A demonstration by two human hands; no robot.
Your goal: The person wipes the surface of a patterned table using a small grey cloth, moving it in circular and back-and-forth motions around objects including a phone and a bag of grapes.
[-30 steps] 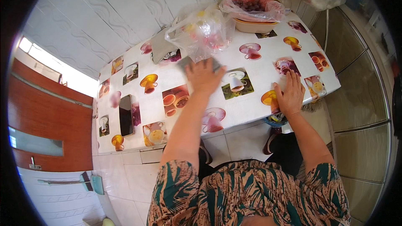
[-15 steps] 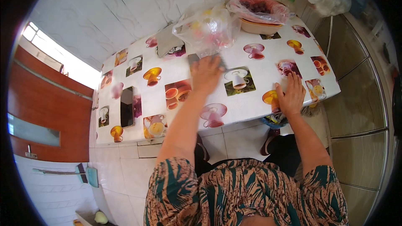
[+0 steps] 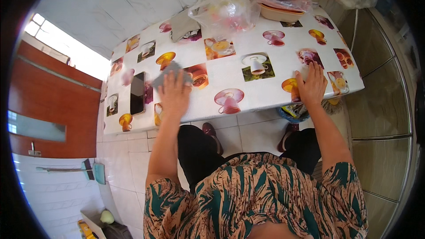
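My left hand (image 3: 174, 94) is pressed down over a grey cloth (image 3: 164, 74) on the left part of the table, the cloth's edges showing around the fingers. It lies on the tablecloth (image 3: 210, 79), white with printed cups and saucers. A dark phone (image 3: 137, 94) lies flat just left of that hand. Toward the table's right end, my right hand (image 3: 313, 86) rests palm down near the front edge, fingers stretched out with nothing in them.
At the back stand a clear plastic bag (image 3: 225, 14) and a tan basin (image 3: 282, 14) lined with a reddish bag holding dark fruit. A folded grey fabric piece (image 3: 184, 26) lies left of them. Below the front edge is a blue-lined bin (image 3: 293, 114). Cabinets (image 3: 380, 106) flank the right.
My left hand has swept the grey cloth from the table's middle, near the clear bag, leftward and closer to me, beside the phone. My right hand stays in place on the tabletop.
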